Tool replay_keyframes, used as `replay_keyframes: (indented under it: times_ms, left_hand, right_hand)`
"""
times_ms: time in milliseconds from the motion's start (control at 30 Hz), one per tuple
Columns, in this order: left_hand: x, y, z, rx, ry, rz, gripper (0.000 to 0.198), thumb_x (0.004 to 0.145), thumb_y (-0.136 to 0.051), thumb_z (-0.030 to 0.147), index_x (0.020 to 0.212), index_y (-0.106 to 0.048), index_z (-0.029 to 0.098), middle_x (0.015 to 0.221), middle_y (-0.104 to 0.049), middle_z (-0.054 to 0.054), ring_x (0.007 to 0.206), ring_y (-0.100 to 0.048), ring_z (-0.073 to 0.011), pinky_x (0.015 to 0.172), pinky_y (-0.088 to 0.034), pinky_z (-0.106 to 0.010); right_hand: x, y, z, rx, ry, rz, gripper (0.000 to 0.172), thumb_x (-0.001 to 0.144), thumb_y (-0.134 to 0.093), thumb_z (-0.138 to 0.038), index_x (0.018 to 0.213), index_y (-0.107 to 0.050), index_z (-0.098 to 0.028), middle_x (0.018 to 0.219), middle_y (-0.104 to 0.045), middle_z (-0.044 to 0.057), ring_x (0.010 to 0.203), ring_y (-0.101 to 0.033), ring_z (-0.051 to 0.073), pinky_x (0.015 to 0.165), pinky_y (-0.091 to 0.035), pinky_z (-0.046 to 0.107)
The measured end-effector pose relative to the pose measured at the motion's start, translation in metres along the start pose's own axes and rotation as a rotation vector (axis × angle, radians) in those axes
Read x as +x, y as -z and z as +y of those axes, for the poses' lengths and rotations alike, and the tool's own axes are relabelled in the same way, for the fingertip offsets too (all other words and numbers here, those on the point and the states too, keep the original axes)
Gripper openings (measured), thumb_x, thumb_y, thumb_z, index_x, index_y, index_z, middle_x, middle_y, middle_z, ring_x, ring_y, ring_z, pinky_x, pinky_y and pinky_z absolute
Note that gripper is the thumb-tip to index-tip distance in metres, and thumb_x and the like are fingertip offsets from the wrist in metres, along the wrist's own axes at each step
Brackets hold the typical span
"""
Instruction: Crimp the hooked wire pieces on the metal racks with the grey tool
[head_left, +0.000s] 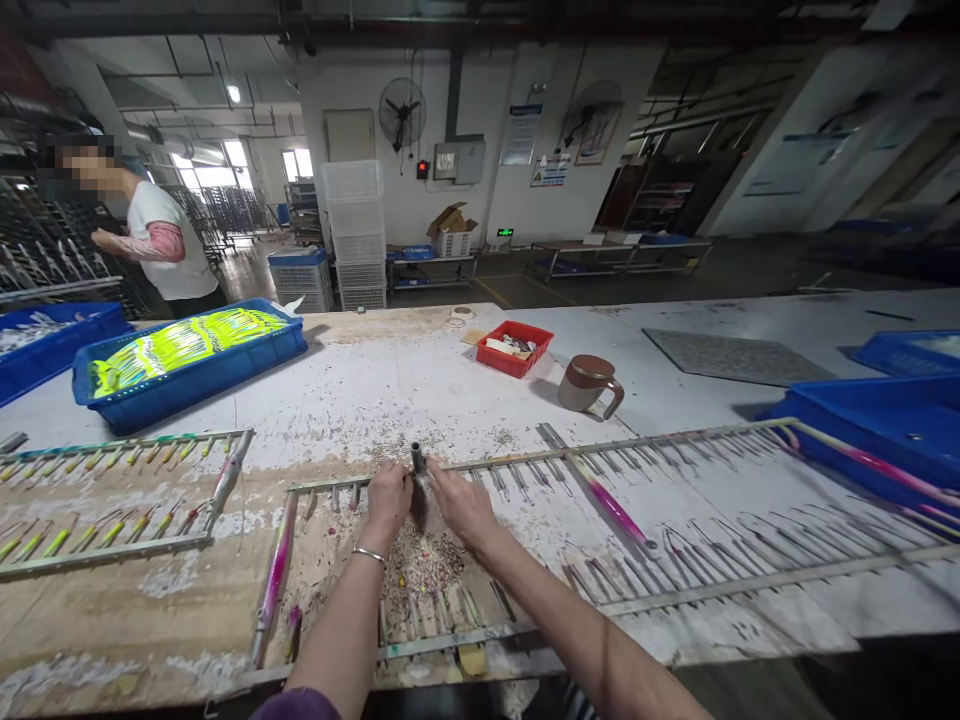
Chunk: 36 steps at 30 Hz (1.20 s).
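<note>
My left hand (390,497) is closed at the far bar of a long metal rack frame (330,485), just left of a short upright metal tube (417,458). My right hand (461,508) is bent at the same bar, right beside the tube, its fingers drawn together. Whatever lies between the fingertips of either hand is hidden. Rows of thin wire hooks (697,550) and small narrow pieces are fixed along the frame's bars. Paint flecks and crumbs (427,562) are scattered on the worn table below my wrists.
Another rack (112,560) with yellow-tipped pieces lies left. Beyond are a blue tray (202,375) of bright yellow packets, a red tray (517,362), a brown mug (581,385) and a dark flat board (735,357). Blue bins (877,410) stand right. A person (169,240) is at the back left.
</note>
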<state>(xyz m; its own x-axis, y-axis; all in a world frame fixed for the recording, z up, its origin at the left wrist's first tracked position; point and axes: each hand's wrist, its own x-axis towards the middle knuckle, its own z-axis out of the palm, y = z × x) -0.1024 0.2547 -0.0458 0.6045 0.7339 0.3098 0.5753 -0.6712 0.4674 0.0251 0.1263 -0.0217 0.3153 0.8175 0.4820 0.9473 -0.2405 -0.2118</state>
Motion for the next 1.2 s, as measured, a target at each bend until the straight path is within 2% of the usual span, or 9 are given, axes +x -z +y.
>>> replay_keyframes:
  times_ms: [67,200,367,500,667,833,967,1133,1200]
  left_hand:
    - [0.0006,-0.0013,-0.0006,-0.009,0.002,0.008,0.02,0.095,-0.057,0.008,0.083,-0.069,0.017,0.088,-0.071,-0.007,0.084,-0.063,-0.0196,0.076,-0.043,-0.03]
    - [0.0014,-0.0025,-0.0021,-0.025,0.001,0.028,0.016,0.094,-0.06,0.01,0.083,-0.069,0.018,0.088,-0.07,-0.007,0.084,-0.063,-0.0199,0.076,-0.043,-0.03]
    - [0.0019,-0.0038,-0.0025,-0.043,0.004,0.055,0.019,0.092,-0.061,0.005,0.081,-0.069,0.018,0.087,-0.07,-0.006,0.083,-0.063,-0.0192,0.076,-0.043,-0.029]
    - [0.002,-0.0067,-0.0019,-0.053,0.015,0.085,0.018,0.092,-0.06,0.006,0.082,-0.069,0.018,0.087,-0.069,-0.006,0.081,-0.062,-0.0192,0.075,-0.043,-0.03]
    - [0.0024,-0.0075,-0.0007,-0.058,0.032,0.096,0.019,0.091,-0.059,0.004,0.082,-0.069,0.017,0.086,-0.068,-0.007,0.083,-0.062,-0.0198,0.075,-0.043,-0.029]
    - [0.0014,-0.0073,0.0,-0.056,0.026,0.098,0.017,0.09,-0.06,0.004,0.085,-0.069,0.017,0.091,-0.069,-0.007,0.087,-0.063,-0.0201,0.078,-0.044,-0.03]
    - [0.0023,-0.0081,0.0009,-0.049,0.041,0.095,0.021,0.091,-0.056,0.002,0.081,-0.067,0.018,0.088,-0.068,-0.007,0.085,-0.062,-0.0202,0.076,-0.044,-0.03]
    - [0.0019,-0.007,0.0009,-0.037,0.024,0.095,0.017,0.092,-0.058,0.006,0.084,-0.068,0.018,0.092,-0.069,-0.008,0.089,-0.063,-0.022,0.081,-0.046,-0.032]
    - [0.0019,-0.0063,0.0009,-0.032,0.027,0.092,0.018,0.092,-0.058,0.006,0.084,-0.068,0.018,0.092,-0.069,-0.008,0.09,-0.063,-0.0219,0.081,-0.046,-0.032]
  right_hand:
    - [-0.0019,0.0001,0.0009,0.009,-0.004,-0.012,0.044,0.114,-0.042,-0.035,0.146,-0.068,-0.024,0.086,-0.077,0.007,0.07,-0.068,0.018,0.064,-0.047,0.025]
    - [-0.0021,0.0027,-0.0008,0.027,-0.023,0.06,0.051,0.115,-0.033,-0.033,0.157,-0.058,-0.02,0.11,-0.079,0.014,0.09,-0.073,0.02,0.074,-0.052,0.026]
    - [-0.0009,0.0026,-0.0028,-0.025,0.022,0.015,0.043,0.112,-0.045,-0.033,0.146,-0.069,-0.026,0.083,-0.076,0.006,0.065,-0.066,0.018,0.057,-0.044,0.025]
    - [-0.0016,0.0041,-0.0038,0.0,-0.011,0.117,0.048,0.114,-0.039,-0.032,0.156,-0.06,-0.024,0.098,-0.077,0.009,0.078,-0.069,0.018,0.064,-0.047,0.025]
    - [-0.0049,0.0029,-0.0051,-0.038,0.043,-0.037,0.044,0.113,-0.041,-0.033,0.148,-0.067,-0.026,0.083,-0.074,0.005,0.065,-0.063,0.017,0.057,-0.041,0.024]
    - [-0.0047,-0.0006,-0.0047,0.021,-0.001,0.109,0.05,0.115,-0.033,-0.033,0.157,-0.059,-0.021,0.101,-0.077,0.011,0.08,-0.069,0.017,0.065,-0.046,0.024]
    - [-0.0033,-0.0051,-0.0027,0.01,0.036,0.067,0.046,0.113,-0.038,-0.033,0.143,-0.072,-0.024,0.079,-0.073,0.005,0.063,-0.062,0.016,0.057,-0.042,0.025]
    - [-0.003,-0.0034,0.0007,0.016,0.007,0.094,0.051,0.114,-0.035,-0.033,0.158,-0.058,-0.024,0.098,-0.076,0.01,0.08,-0.069,0.018,0.066,-0.049,0.024]
    - [-0.0034,-0.0031,0.0009,0.015,0.017,0.07,0.048,0.114,-0.037,-0.031,0.156,-0.061,-0.023,0.093,-0.075,0.008,0.074,-0.067,0.016,0.065,-0.047,0.023]
